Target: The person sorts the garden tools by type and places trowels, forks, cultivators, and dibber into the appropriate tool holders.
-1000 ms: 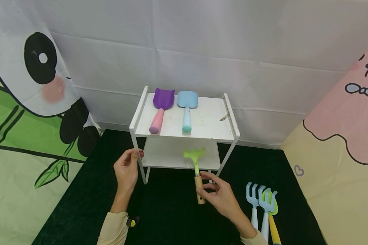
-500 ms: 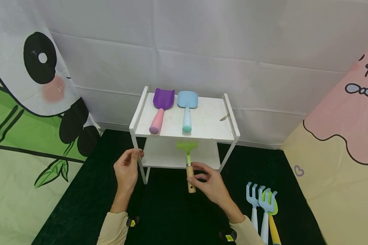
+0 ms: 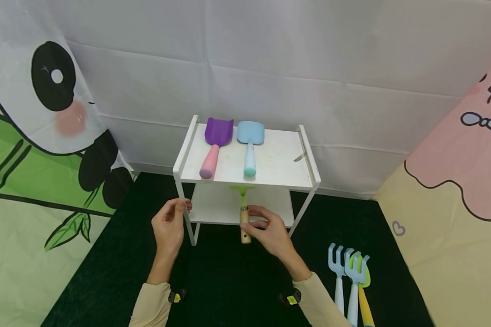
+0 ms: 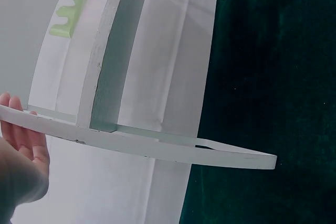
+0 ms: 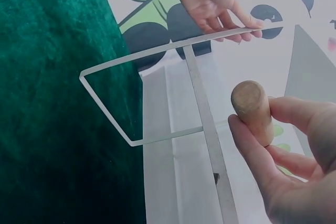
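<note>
My right hand (image 3: 271, 232) pinches the wooden handle of a small light-green hand rake (image 3: 244, 225) between thumb and fingers. The rake's toothed head (image 4: 75, 13) reaches in over the lower board (image 3: 270, 206) of a white two-tier shelf (image 3: 280, 156), partly hidden under the upper board's front edge. In the right wrist view the round end of the handle (image 5: 252, 106) faces the camera. At the shelf's left side, my left hand (image 3: 168, 229) holds the front leg (image 5: 157, 50), its fingers behind it.
On the upper board lie a purple shovel (image 3: 218, 131) with a pink handle and a light-blue shovel (image 3: 250, 133). To the right, two light-blue hand forks (image 3: 338, 263) and a green-headed tool with a yellow handle (image 3: 365, 302) lie on the dark green floor cloth (image 3: 229, 290).
My right hand has carried the hand rake leftward and forward, so its head has slipped beneath the upper board's edge. The left hand stays on the shelf leg.
</note>
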Demonstrator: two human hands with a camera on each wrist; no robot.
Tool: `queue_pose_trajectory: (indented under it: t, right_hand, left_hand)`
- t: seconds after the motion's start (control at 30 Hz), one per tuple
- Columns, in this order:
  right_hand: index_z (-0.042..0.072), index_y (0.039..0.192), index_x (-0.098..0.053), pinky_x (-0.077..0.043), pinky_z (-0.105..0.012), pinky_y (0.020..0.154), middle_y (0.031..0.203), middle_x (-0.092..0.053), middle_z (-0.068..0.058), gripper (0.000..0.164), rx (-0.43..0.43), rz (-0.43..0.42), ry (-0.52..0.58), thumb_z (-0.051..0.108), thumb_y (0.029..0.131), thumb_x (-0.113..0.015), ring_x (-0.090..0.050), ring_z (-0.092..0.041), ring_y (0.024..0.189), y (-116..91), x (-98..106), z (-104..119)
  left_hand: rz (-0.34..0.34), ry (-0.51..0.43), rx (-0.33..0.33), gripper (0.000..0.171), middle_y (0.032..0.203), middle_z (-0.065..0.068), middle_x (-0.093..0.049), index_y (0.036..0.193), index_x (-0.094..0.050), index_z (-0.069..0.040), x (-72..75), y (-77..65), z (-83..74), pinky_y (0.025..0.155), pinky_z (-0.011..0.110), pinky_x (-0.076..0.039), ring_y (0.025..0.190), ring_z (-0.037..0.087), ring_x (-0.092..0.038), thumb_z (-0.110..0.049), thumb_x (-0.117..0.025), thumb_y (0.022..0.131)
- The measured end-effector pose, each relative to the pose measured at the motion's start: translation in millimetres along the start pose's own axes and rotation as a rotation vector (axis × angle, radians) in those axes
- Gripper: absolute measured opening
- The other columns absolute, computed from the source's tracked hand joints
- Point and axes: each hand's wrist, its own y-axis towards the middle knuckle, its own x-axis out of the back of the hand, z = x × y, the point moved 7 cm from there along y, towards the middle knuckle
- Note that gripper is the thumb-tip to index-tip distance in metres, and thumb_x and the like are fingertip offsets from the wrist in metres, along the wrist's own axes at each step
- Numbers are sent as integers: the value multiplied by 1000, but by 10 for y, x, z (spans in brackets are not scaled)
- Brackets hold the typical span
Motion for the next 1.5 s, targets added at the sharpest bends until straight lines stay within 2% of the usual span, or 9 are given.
queue_pose_trajectory:
  t: [0.07, 0.23, 0.53, 0.93, 1.03, 1.17, 1.27, 1.5]
  right_hand:
    - [-2, 142, -55, -60, -29, 81, 134, -60, -23, 51, 0, -5, 6, 10, 96, -74, -71, -35, 105, 39, -7, -4]
    - [-1, 141, -55, -60, -30, 82, 133, -60, -22, 52, -15, -13, 39, 8, 94, -75, -71, -35, 106, 137, -39, 11]
    - [-1, 137, -59, -60, -33, 83, 130, -63, -19, 49, -10, -19, -29, 15, 94, -76, -71, -31, 101, 318, -152, 71]
    - [0, 138, -59, -61, -35, 81, 131, -61, -21, 49, -47, 1, -47, 16, 95, -76, -70, -36, 107, 519, -299, 46]
    - [0, 138, -59, -61, -35, 84, 133, -61, -21, 48, -54, 14, -63, 17, 96, -75, -69, -36, 110, 561, -338, 49]
    - [1, 138, -59, -60, -36, 86, 134, -61, -19, 47, -69, 23, -78, 18, 96, -74, -68, -36, 114, 618, -387, 57]
    - [2, 138, -60, -60, -36, 88, 134, -62, -17, 48, -96, 17, -103, 20, 96, -75, -67, -35, 117, 667, -413, 49]
    - [5, 136, -63, -56, -39, 96, 134, -65, -13, 48, -155, -6, -182, 27, 95, -76, -64, -30, 120, 771, -443, 14]
  left_hand:
    - [3, -1, -2, 22, 100, 23, -71, 104, -70, 7, -8, 2, -11, 89, 22, -54, 90, 12, -68, -10, -57, 107]
    - [0, 3, 4, 23, 98, 21, -71, 103, -70, 7, -13, 7, -12, 89, 21, -53, 90, 13, -68, -12, -57, 107]
    - [-6, 3, -1, 21, 96, 4, -72, 104, -70, 8, -6, -2, 0, 88, 19, -53, 90, 11, -68, -8, -57, 106]
    - [-7, 11, 3, 21, 97, 7, -73, 105, -69, 9, 0, -11, 29, 88, 19, -53, 89, 10, -68, -7, -56, 106]
    - [-8, 12, 5, 22, 98, 12, -72, 105, -68, 11, -14, -19, -21, 87, 19, -53, 89, 10, -67, -5, -53, 107]
    - [-9, 11, 6, 24, 97, 16, -71, 103, -67, 13, -40, -35, -196, 87, 19, -52, 88, 10, -67, -6, -53, 108]
    - [-7, 14, 0, 25, 96, 13, -72, 103, -67, 14, -55, -45, -308, 87, 19, -52, 88, 10, -67, -6, -53, 107]
    - [-2, -5, -15, 23, 93, 3, -72, 102, -67, 14, -53, -44, -302, 86, 19, -53, 87, 9, -66, -5, -54, 107]
